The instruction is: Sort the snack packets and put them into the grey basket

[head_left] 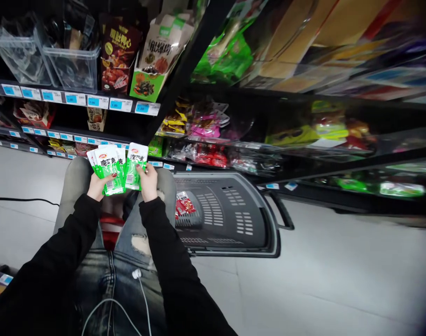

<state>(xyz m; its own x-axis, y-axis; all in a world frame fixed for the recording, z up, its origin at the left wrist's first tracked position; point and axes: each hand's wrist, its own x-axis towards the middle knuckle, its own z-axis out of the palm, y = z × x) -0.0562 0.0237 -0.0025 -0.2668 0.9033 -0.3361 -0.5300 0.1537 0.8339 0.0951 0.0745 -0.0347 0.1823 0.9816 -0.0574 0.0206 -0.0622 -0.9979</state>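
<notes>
My left hand (100,184) is closed on several green-and-white snack packets (109,169), fanned out so their white tops overlap. A single snack packet (136,161) of the same kind is pinched upright in my right hand (149,182), thumb across its front. Both hands are above my knees, the two lots of packets side by side and nearly touching. To the right of my legs lies a dark grey shopping basket (230,205), with red snack packets (185,205) inside at its near left end.
Shelves with price tags (73,99) run across the front, holding clear plastic bins (73,65), a green-and-white snack box (160,56) and bagged snacks (209,156). The basket handle (281,212) sticks out to the right. A white earphone cord (144,294) hangs over my lap.
</notes>
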